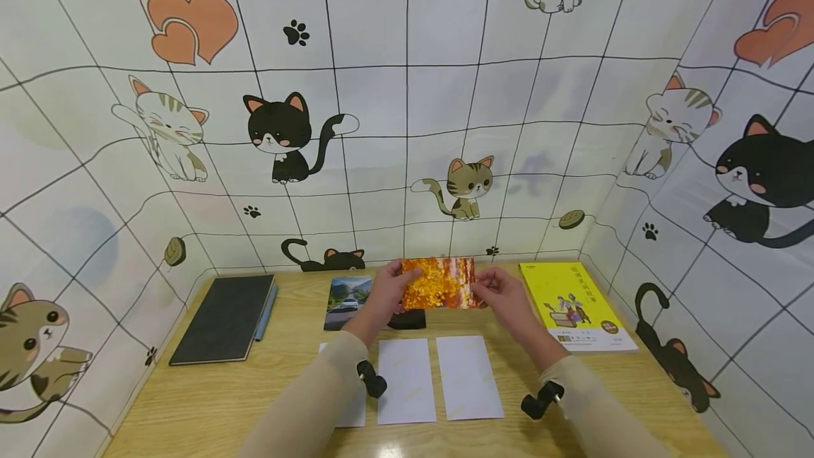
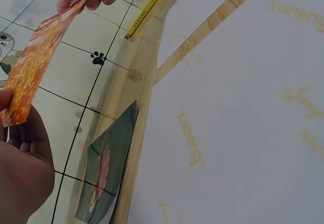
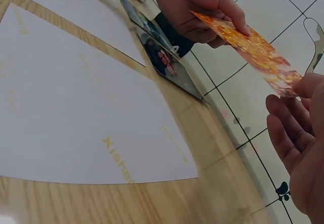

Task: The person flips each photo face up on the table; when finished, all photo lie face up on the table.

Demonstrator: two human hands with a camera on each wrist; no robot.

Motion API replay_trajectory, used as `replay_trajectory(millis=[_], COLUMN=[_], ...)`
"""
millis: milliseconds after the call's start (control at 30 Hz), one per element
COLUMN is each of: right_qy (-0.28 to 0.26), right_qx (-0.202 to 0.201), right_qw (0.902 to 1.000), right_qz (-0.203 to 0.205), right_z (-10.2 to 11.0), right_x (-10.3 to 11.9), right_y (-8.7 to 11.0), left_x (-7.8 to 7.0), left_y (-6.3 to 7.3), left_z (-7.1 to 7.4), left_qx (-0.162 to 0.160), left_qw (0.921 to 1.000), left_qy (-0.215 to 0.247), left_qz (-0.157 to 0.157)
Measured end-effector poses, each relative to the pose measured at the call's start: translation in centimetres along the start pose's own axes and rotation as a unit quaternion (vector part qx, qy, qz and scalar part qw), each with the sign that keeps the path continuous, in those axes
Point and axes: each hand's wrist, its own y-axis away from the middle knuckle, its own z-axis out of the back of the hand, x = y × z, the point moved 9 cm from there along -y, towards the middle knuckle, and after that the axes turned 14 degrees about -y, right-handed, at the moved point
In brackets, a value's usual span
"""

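Note:
Both hands hold up a photo print (image 1: pixel 439 283) of golden-orange leaves, above the back of the table. My left hand (image 1: pixel 384 295) pinches its left end, thumb on the picture side. At the opposite end, my right hand (image 1: pixel 505 297) pinches the edge between thumb and fingers, as the right wrist view also shows. Below and behind the left hand lie a photo of a car on a road (image 1: pixel 348 300) and a dark photo with a pink shape (image 3: pixel 167 62), partly covered in the head view. Three white sheets lie face down nearer me, the middle one (image 1: pixel 405 382) and right one (image 1: pixel 469 377) fully seen.
A black notebook (image 1: pixel 224 318) lies at the left, with a blue pen-like stick (image 1: pixel 266 312) along its right side. On the right is a yellow-covered book (image 1: pixel 575 302). A cat-patterned cloth (image 1: pixel 407 104) hangs around the wooden table (image 1: pixel 191 408) at the back and sides.

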Motion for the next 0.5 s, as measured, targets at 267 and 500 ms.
replay_trajectory(millis=[267, 500], right_qy=[-0.006, 0.000], right_qx=[0.007, 0.003], right_qw=[1.0000, 1.0000], right_qz=[0.001, 0.006], right_z=[-0.1, -0.2], right_x=[0.8, 1.0], right_y=[-0.6, -1.0], left_x=[-0.6, -0.9], left_y=[0.2, 0.6], left_z=[-0.8, -1.3], left_qx=[0.026, 0.039], left_qw=[0.9992, 0.9986], left_qy=[-0.004, 0.016], left_qz=[-0.032, -0.031])
